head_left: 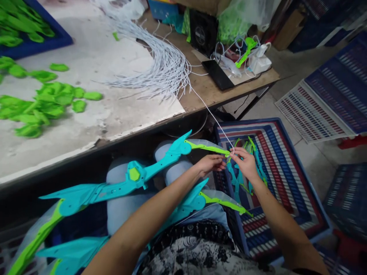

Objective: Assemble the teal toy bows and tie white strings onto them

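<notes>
My right hand (246,163) pinches string (212,115) at the tip (227,153) of the bow (134,174) | bow lies toward 9 o'clock, long axis 8-to-2 | my left hand (210,163) nearer its middle, half-curled (can't tell if gripping)

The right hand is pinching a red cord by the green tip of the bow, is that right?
Not quite: the cord is white, not red, as the head view shows. The right hand is indeed pinching it by the green tip of the bow.
</notes>
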{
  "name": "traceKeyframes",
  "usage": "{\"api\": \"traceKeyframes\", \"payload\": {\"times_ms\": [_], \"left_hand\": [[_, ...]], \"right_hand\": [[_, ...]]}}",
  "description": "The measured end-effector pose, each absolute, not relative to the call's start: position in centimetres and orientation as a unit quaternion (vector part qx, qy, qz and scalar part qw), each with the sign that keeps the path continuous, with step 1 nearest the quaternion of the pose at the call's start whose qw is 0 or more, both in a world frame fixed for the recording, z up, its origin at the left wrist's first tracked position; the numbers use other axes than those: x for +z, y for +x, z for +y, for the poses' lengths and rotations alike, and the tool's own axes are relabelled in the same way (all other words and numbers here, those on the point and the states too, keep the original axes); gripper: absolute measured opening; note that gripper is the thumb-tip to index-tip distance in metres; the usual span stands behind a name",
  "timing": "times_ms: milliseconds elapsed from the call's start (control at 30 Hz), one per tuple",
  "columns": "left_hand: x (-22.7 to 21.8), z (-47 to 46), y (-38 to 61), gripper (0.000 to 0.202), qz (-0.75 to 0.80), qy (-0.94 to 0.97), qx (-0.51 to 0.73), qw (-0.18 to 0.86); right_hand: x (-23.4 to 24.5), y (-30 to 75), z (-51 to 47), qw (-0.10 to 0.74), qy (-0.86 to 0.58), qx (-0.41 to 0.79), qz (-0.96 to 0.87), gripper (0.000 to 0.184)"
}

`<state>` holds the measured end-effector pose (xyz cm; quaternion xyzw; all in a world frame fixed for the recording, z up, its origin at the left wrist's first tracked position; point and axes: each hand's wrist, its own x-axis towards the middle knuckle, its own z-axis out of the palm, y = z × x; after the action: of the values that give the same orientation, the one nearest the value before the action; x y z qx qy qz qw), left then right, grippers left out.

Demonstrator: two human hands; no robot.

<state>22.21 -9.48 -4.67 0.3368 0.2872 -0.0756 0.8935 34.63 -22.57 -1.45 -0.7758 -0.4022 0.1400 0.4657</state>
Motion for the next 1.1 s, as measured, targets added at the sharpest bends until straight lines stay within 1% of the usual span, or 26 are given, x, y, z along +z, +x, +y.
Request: {"api": "traceKeyframes", "payload": {"times_ms": [100,167,267,433,600,700,800,867,933,1000,1100], "left_hand": [[-4.8,-9.6,22.8,0.005,0.282,0.34,-0.071,0.894],[-4.8,-9.6,23.0,0.006,0.281,0.343,-0.067,0.894],[-5.0,-9.6,23.1,0.01,0.28,0.347,-0.065,0.893],[-5.1,-9.9,23.3,0.012,0.278,0.346,-0.055,0.895],[-4.4,-10.2,24.1,0.015,0.295,0.4,-0.052,0.866],[-3.9,-10.0,23.6,0.018,0.313,0.436,-0.048,0.843],[-2.7,-9.0,20.7,0.02,0.341,0.484,-0.03,0.806],[-1.1,-7.7,17.1,0.014,0.351,0.514,0.009,0.782],[1.1,-6.0,12.2,0.01,0.351,0.498,0.077,0.789],[3.7,-4.3,6.7,0.01,0.38,0.423,0.161,0.807],[7.3,-3.0,-0.8,0.019,0.457,0.329,0.337,0.754]], "right_hand": [[-2.1,34.6,-22.5,0.452,-0.773,0.092,-0.435,0.015],[-2.3,34.6,-22.4,0.447,-0.767,0.071,-0.455,0.013],[-2.4,34.5,-22.3,0.435,-0.761,0.056,-0.477,0.012],[-2.6,34.1,-22.2,0.399,-0.764,0.023,-0.506,0.014],[-2.9,33.7,-22.2,0.395,-0.76,0.024,-0.515,0.015],[-3.2,33.5,-22.1,0.366,-0.774,0.038,-0.516,0.023],[-3.5,33.2,-22.2,0.343,-0.789,0.051,-0.507,0.035],[-3.6,33.1,-22.3,0.34,-0.794,0.052,-0.501,0.047],[-3.8,33.1,-22.5,0.339,-0.796,0.042,-0.501,0.054],[-4.0,33.2,-22.7,0.333,-0.797,0.028,-0.503,0.058],[-4.2,33.4,-22.9,0.331,-0.796,0.016,-0.507,0.059]]}}
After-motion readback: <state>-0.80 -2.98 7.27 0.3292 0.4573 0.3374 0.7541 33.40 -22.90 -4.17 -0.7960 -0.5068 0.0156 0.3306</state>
